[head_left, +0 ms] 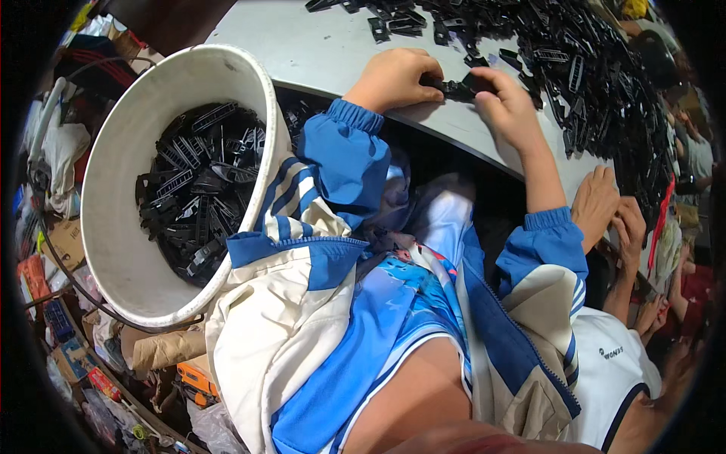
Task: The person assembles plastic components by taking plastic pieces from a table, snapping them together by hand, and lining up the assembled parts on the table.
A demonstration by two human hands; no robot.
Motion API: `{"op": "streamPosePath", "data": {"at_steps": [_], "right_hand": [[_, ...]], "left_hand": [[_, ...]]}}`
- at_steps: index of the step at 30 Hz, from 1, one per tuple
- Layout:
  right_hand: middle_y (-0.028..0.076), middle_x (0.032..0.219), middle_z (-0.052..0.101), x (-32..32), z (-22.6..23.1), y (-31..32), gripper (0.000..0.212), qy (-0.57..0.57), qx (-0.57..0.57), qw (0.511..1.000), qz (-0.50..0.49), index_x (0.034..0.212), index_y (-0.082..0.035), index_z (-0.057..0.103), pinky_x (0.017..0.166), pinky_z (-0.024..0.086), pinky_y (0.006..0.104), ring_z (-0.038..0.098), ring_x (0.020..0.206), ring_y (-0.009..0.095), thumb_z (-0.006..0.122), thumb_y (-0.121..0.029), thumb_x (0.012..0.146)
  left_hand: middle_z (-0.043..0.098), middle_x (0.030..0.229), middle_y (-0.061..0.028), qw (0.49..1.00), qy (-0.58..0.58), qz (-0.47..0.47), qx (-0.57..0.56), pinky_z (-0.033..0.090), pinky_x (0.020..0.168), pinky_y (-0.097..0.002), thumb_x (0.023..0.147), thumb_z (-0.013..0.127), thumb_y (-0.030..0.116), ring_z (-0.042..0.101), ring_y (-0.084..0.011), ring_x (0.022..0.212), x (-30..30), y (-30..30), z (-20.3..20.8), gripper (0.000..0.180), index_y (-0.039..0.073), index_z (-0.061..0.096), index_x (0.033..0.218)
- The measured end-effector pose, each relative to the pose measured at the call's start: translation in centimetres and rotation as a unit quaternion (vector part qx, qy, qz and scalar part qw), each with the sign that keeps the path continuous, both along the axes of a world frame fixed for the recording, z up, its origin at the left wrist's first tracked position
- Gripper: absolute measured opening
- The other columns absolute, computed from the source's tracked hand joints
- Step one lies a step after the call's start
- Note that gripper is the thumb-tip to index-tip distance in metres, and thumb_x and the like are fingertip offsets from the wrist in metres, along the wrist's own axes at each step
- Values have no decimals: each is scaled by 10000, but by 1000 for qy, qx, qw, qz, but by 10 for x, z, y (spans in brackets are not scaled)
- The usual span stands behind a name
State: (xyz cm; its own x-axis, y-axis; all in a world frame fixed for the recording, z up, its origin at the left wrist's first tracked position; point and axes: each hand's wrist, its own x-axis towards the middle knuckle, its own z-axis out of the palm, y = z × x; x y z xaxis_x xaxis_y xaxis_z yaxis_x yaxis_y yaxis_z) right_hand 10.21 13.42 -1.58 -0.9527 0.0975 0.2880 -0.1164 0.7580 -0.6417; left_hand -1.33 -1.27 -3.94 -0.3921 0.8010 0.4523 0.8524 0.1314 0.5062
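Note:
Over the near edge of the white table point(318, 57), my left hand point(397, 79) is closed with thumb and fingers on one end of a small black plastic piece point(457, 91). My right hand point(510, 106) pinches its other end between thumb and forefinger. The fingers hide much of the piece, so its exact kind cannot be made out. Just beyond both hands lie loose black plastic pieces point(406, 24), and a large heap of black plastic pieces point(578, 72), some with ladder-like slots, spreads to the right.
A white bucket point(113, 250) partly filled with black plastic pieces point(200, 189) stands at my left. Close on my right, a co-worker's hands point(597, 200) reach to the table edge; that person wears a white top point(612, 356). Bags, cardboard point(66, 244) and clutter cover the floor at left.

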Motion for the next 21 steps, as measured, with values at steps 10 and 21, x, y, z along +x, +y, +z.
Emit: {"op": "streamPosePath", "data": {"at_steps": [10,21], "right_hand": [[132,883,467,3,-14,6,228,70,88,994,-12,932,-14,471,715,355,263,459,810,242,438,-60,712],[123,819,485,-4,-8,2,213,47,186,981,-1,846,2,484,679,372,308,456,776,266,507,-102,662]], "left_hand": [[535,697,-84,999,9,12,38,403,595,-296,548,592,162,505,-238,659,-6,1,-2,225,62,561,748],[536,675,-86,998,-44,39,33,415,590,-265,531,624,138,522,-209,641,-4,3,-3,237,42,563,738]]}}
